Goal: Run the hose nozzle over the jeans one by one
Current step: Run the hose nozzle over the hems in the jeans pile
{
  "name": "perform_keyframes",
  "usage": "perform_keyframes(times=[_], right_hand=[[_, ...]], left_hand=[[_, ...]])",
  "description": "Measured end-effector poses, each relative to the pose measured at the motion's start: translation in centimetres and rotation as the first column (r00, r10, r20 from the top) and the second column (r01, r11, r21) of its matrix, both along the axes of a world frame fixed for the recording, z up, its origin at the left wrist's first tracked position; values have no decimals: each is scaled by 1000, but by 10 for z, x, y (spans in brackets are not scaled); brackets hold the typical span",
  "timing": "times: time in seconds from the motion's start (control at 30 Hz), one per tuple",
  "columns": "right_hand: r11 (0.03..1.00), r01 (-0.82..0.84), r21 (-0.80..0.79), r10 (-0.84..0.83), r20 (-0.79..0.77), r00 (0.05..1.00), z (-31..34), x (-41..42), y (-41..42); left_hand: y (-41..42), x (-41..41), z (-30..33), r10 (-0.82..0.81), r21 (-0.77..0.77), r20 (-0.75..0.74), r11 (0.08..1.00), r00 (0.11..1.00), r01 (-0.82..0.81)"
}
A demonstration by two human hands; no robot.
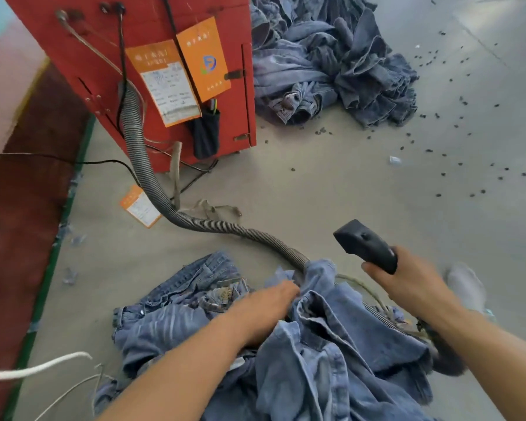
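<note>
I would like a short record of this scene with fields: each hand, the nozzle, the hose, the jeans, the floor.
left hand: left hand reaches into the near jeans, fingertips hidden in the folds
right hand: right hand grips the nozzle
nozzle: black, held above the floor, not touching denim
hose: grey ribbed hose runs from the red cabinet down across the floor and under the near jeans
jeans: one heap near the person, a second heap beside the cabinet
floor: grey, with small dark scraps
</note>
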State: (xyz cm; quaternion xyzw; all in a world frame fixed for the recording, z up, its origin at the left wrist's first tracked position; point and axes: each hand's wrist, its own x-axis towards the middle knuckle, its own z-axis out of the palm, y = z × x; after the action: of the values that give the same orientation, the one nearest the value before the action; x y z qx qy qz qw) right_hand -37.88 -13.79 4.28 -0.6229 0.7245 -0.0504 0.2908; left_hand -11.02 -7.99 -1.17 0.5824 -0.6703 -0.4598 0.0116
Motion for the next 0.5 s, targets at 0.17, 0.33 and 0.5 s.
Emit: perform_keyframes(times=[0.17,0.33,0.5], right_hand=[[993,26,115,-30,29,999,-21,3,2],[993,35,116,-39,38,999,-30,0,0],[997,21,75,-25,50,998,-18,7,-16]], left_hand=[[-37,-31,-42,269,323,375,859,887,-397],[-48,-24,-78,28,160,567,977,823,-144],[-27,-5,-73,500,390,-63,809,864,-440]])
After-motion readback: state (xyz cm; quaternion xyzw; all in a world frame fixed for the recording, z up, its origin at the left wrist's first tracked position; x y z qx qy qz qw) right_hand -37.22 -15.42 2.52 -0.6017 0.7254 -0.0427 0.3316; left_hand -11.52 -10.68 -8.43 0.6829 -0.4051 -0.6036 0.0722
